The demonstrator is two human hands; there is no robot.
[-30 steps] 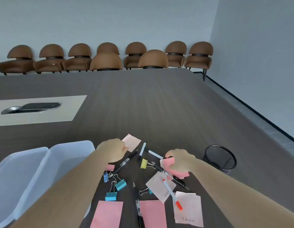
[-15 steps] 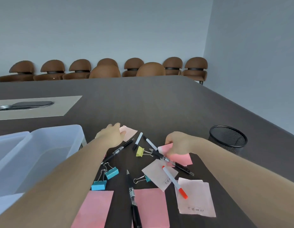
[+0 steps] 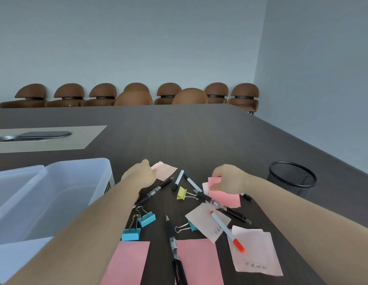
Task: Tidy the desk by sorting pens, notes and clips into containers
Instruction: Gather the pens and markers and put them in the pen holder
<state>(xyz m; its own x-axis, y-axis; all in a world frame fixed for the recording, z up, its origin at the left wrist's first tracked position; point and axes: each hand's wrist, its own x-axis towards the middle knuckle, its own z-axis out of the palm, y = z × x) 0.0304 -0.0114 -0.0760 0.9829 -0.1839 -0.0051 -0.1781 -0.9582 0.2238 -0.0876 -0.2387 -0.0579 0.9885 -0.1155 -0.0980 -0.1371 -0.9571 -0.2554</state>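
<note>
Pens, sticky notes and binder clips lie scattered on the dark table. My left hand pinches the near edge of a pale pink note at the far side of the pile. My right hand grips the corner of a bright pink note, lifting its edge. A black pen lies across that note. A yellow clip sits between my hands, two blue clips nearer me, and an orange-capped pen rests on pale notes.
Two translucent plastic bins stand at the left. A black mesh cup stands at the right. Two large pink notes and another black pen lie at the near edge. Brown chairs line the far wall.
The camera has tilted upward, so the pile sits lower in view. My right hand has curled the bright pink note's edge up; my left hand stays on the pale note.
</note>
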